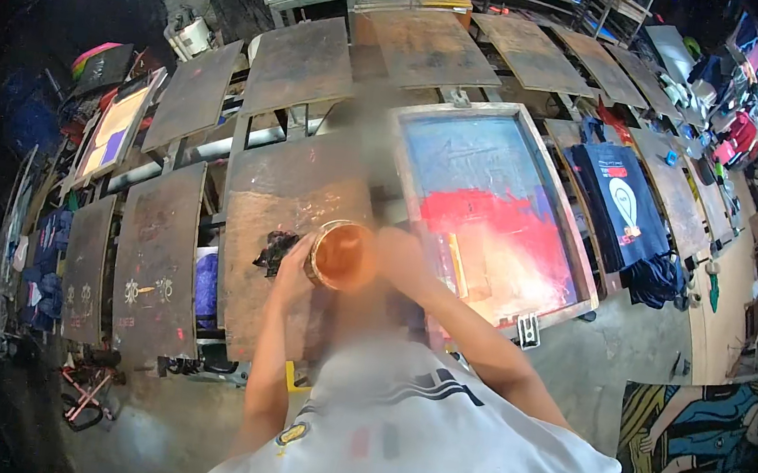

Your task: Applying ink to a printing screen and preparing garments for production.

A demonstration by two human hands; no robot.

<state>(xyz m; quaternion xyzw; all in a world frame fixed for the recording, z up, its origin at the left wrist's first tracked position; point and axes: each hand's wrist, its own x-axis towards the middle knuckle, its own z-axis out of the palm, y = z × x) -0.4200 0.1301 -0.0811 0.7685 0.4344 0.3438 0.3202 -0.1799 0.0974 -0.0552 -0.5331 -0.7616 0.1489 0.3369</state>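
Note:
My left hand (295, 262) is closed round the side of an open round tub (311, 271) with orange-brown stuff inside. The tub is over a worn brown board (260, 176). Close to its right rim is my right hand (398, 259), smeared by a hazy upright band, so its fingers and anything in them are unclear. A crumpled black cloth (275, 251) lies on the board beside my left hand. Right of my hands rests a framed printing screen (472, 154), blue at the far part and coated with red ink nearer me. A yellow-edged squeegee (457, 266) lies on its near part.
Rows of similar boards (301, 59) on metal supports spread left, right and ahead. A dark printed shirt (621, 203) drapes over a board at the right. Another framed screen (115, 132) stands at the far left. A metal hinge clamp (528, 330) sits on the screen's near edge.

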